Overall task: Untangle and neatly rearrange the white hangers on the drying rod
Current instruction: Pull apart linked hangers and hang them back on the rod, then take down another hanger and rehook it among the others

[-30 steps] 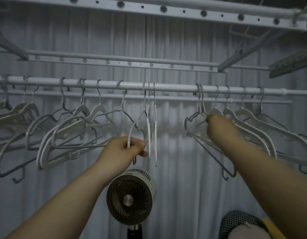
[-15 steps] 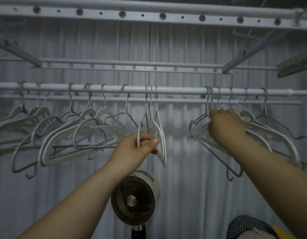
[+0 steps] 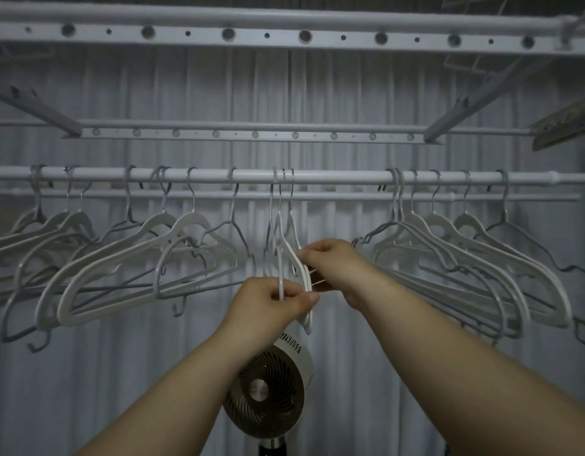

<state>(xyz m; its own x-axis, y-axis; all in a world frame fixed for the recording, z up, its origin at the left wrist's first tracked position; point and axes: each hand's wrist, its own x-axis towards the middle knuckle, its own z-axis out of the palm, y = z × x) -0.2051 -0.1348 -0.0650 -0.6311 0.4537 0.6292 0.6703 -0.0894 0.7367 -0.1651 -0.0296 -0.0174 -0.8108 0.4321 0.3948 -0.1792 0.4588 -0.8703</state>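
Three white hangers (image 3: 280, 258) are seen hanging edge-on, close together, at the middle of the drying rod (image 3: 334, 177), where they are being handled with both bare hands. One thin white edge is pinched between the thumb and curled fingers of the left hand (image 3: 271, 304), just below the bunch. Beside it and a little higher, the rim of a neighbouring hanger is gripped by the curled fingers of the right hand (image 3: 334, 264). The two hands are held nearly touching. A crowded left group of hangers (image 3: 189, 222), white and grey, is shown slanted and overlapped along the rod's left stretch, with several frames crossed through one another. A right group of hangers (image 3: 464, 221) is hung in a tighter slanted row on the rod's right stretch. A bare length of rod is left either side of the middle bunch. A perforated rail (image 3: 304, 36) is mounted overhead, a pale curtain (image 3: 350, 93) is drawn behind, and a round fan (image 3: 268, 393) is stood below the hands.
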